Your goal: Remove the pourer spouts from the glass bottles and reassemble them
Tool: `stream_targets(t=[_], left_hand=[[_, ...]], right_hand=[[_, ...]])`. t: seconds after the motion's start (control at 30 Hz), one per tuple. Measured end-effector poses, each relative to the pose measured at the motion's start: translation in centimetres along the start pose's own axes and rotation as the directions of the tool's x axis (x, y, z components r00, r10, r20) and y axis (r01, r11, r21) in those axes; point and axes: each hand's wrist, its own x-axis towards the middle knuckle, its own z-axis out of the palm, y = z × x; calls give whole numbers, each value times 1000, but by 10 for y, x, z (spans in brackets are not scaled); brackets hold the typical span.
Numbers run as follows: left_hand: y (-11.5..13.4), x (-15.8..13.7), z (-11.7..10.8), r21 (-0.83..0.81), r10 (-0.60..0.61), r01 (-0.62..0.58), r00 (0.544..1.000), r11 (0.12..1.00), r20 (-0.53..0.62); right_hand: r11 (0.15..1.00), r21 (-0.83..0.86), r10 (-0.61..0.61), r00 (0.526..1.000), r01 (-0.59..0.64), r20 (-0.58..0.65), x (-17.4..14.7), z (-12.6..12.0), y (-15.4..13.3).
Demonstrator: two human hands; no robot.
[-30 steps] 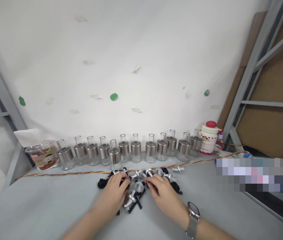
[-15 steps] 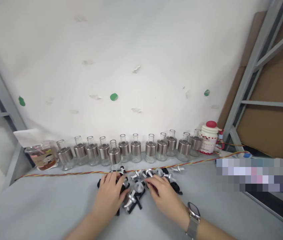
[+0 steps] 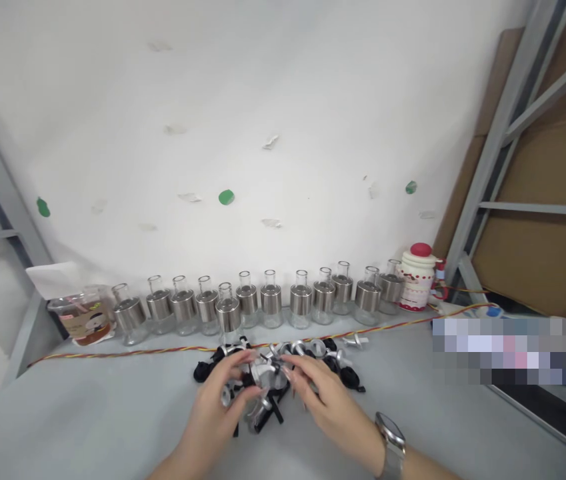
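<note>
In the middle of the head view, a silver pourer spout, slightly blurred, is lifted between my hands. My left hand grips its left side, thumb below and fingers above. My right hand has its fingertips pinched together against the right side of this piece; a metal-strap watch is on that wrist. Beneath and around both hands lies a loose pile of silver pourer spouts and black plastic parts. My fingers partly hide the pile and the held piece.
A row of glass bottles with steel sleeves stands along the white wall. A red-and-yellow twisted wire runs in front of them. At left is a clear plastic tub; at right, a white jar with a red lid. Grey metal posts flank the table.
My left hand has risen from the pile with a silver pourer spout and turned inward. My right fingers have shifted left to meet it. The view has tilted slightly.
</note>
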Motion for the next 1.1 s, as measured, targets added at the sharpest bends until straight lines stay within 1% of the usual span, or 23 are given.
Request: stream_targets(t=[0.07, 0.1, 0.2, 0.27, 0.3, 0.33, 0.4, 0.47, 0.53, 0.63, 0.73, 0.9, 1.03, 1.1], left_hand=[[6, -6, 4, -94, -9, 13, 999, 995, 43], [8, -8, 6, -105, 7, -1, 998, 994, 61], [10, -12, 9, -33, 111, -107, 983, 994, 146], [8, -12, 10, 26, 200, -210, 955, 977, 218], [7, -12, 10, 45, 225, -243, 944, 969, 240], [7, -12, 10, 55, 238, -258, 940, 964, 244], [6, -11, 8, 60, 234, -252, 947, 966, 220], [6, -11, 7, 49, 220, -234, 955, 971, 197], [7, -12, 7, 30, 219, -230, 953, 973, 208], [7, -13, 7, 15, 239, -249, 941, 968, 239], [8, -14, 9, 43, 265, -282, 937, 958, 227], [16, -13, 9, 65, 232, -246, 958, 967, 170], [18, -14, 9, 62, 241, -254, 957, 965, 162], [16, -14, 11, 60, 229, -240, 961, 969, 155]], right_hand=[[999, 41, -7, 999, 5, 44, -2, 1, -2], [998, 52, -25, 998, 22, 60, -3, 2, -3], [993, 93, -78, 993, 70, 88, -4, 4, -2], [989, 142, -63, 994, 50, 94, -4, 6, -2], [986, 167, -40, 995, 24, 93, -3, 6, -3], [982, 189, -10, 996, -7, 88, -3, 6, -4], [976, 210, 48, 996, -64, 80, -3, 6, -6], [975, 201, 75, 993, -92, 90, -2, 7, -7], [973, 206, 85, 991, -106, 106, -2, 8, -7], [940, 302, 122, 984, -155, 128, -2, 13, -4], [899, 383, 163, 973, -215, 163, -2, 15, -1], [906, 382, 145, 982, -182, 124, -1, 14, -2], [835, 504, 149, 972, -222, 181, 2, 12, -2], [811, 533, 154, 967, -241, 203, 3, 11, -2]])
